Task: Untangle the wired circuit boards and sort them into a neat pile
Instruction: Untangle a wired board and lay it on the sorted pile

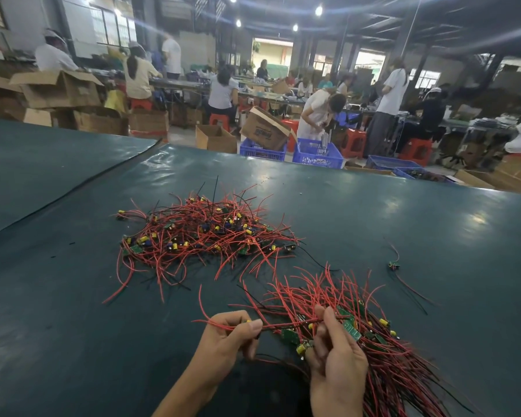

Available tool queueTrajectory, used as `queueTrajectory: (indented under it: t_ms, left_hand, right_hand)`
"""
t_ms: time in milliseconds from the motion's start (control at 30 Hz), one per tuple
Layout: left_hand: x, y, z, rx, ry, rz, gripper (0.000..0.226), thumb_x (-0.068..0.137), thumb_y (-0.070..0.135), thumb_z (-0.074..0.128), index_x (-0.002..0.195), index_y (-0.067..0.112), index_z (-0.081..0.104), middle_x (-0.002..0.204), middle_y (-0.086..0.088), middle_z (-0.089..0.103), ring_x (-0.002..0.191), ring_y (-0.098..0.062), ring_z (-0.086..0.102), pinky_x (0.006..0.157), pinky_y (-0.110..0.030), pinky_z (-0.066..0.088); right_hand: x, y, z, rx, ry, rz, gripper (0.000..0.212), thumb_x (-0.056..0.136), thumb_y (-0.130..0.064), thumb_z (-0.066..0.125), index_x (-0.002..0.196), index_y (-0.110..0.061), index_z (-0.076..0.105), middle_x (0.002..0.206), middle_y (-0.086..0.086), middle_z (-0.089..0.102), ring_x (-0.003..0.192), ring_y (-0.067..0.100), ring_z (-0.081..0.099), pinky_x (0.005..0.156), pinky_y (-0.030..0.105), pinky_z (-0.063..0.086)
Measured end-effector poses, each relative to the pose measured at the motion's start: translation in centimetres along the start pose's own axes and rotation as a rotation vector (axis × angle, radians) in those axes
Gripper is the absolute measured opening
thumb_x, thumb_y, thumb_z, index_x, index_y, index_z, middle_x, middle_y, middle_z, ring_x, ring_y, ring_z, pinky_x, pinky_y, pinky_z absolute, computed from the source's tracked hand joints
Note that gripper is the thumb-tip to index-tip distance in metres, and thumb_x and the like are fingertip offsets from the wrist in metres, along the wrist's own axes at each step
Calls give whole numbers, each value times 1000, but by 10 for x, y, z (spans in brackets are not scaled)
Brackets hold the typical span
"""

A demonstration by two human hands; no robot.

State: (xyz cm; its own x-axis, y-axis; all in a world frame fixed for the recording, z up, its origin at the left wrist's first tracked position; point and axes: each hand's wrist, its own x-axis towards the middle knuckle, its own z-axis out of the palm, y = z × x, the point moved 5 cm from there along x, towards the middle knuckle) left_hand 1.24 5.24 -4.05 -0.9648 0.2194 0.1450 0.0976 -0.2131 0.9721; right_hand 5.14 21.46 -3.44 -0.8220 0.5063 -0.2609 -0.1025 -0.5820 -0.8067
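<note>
The grip of the left hand (229,338) was closed on a red wire (283,325), pinched between the thumb and the curled fingers. The wire ran almost level across to the right hand (336,368), whose grip also held it, thumb and forefinger nipped on it near the far end. A small green circuit board (290,337) hung just under that wire between the two hands, with a yellow part beside it.

Against the right hand, and touching it, lay the sorted bundle (382,350) of wired boards. Its green boards were gathered close to the fingers, while the red and black wires fanned away up the desk and down towards the lower right corner (how many boards it held could not be told).

Further out, up and to the left, sat the tangled heap (205,236): red wires looping every way, with yellow, blue and green parts caught among them. It lay apart from the bundle, though a few loose ends nearly met. A stray board (393,265) with its wires lay alone well to the right.

All of it rested on the dark green desk (73,326), whose cover showed a black seam on the left. Beyond the far edge stood blue crates (318,153), cardboard boxes (215,138) and red stools (415,150), with people at work along other benches.
</note>
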Motion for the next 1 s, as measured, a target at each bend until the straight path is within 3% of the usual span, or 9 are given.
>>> queueTrajectory:
  t_ms: [200, 333, 400, 500, 533, 600, 667, 767, 1000]
  left_hand:
    - [0, -4, -7, -170, 66, -34, 32, 64, 37, 72, 53, 19, 48, 48, -8, 44, 45, -17, 39, 47, -27, 34]
    - [-1, -8, -8, -175, 11, -101, 33, 63, 37, 73, 51, 21, 46, 50, -4, 45, 47, -15, 37, 48, -24, 33]
    - [-3, -11, -6, -172, -43, -134, 34, 62, 38, 74, 50, 19, 47, 50, -5, 46, 46, -14, 39, 47, -22, 36]
    - [-3, -15, -3, -209, -120, -177, 35, 62, 36, 77, 49, 16, 51, 48, -3, 47, 44, -13, 42, 46, -21, 37]
    - [-3, -16, -2, -200, -138, -187, 34, 63, 36, 77, 49, 17, 53, 48, -1, 48, 44, -11, 44, 46, -20, 38]
    - [-3, -17, -3, -162, -144, -200, 32, 65, 39, 77, 50, 19, 57, 49, 2, 50, 45, -8, 46, 47, -18, 39]
    - [-3, -18, -4, -129, -119, -207, 34, 65, 43, 78, 51, 19, 57, 49, 1, 50, 45, -9, 45, 48, -19, 38]
    - [-3, -16, -3, -84, -77, -188, 38, 71, 48, 73, 54, 18, 58, 51, -3, 49, 47, -12, 43, 49, -20, 34]
    - [1, -9, -7, -197, 58, -180, 24, 77, 28, 61, 71, 5, 61, 53, -7, 51, 42, -13, 43, 40, -19, 32]
  right_hand:
    - [-9, 16, 16, -86, -108, 25, 21, 74, -30, 67, 68, -12, 75, 51, 0, 50, 32, 6, 27, 32, 15, 19]
    - [-23, 36, 28, -306, -256, 101, 35, 68, -41, 68, 71, -6, 65, 48, 0, 42, 38, 7, 35, 36, 17, 30]
    - [-28, 41, 31, -359, -301, 103, 36, 74, -42, 65, 67, -8, 58, 46, -3, 47, 40, 8, 44, 42, 17, 38]
    - [-34, 45, 35, -410, -343, 100, 48, 80, -45, 59, 57, -4, 68, 50, 2, 61, 46, 5, 59, 47, 13, 46]
    - [-35, 45, 34, -413, -336, 98, 50, 82, -45, 58, 53, -6, 70, 49, 1, 63, 45, 3, 59, 46, 11, 45]
    - [-36, 42, 33, -416, -320, 94, 49, 90, -35, 56, 44, -30, 70, 45, -8, 64, 44, -3, 60, 42, 8, 42]
    - [-35, 39, 32, -432, -297, 87, 57, 93, -27, 56, 38, -33, 67, 42, -9, 62, 41, -1, 59, 41, 11, 42]
    - [-29, 37, 26, -401, -203, 37, 61, 94, -26, 57, 35, -12, 58, 38, 0, 51, 36, 9, 50, 45, 22, 40]
    - [-17, 24, 15, -164, -68, -109, 57, 98, -29, 46, 44, -14, 59, 40, 1, 36, 30, 10, 25, 34, 18, 19]
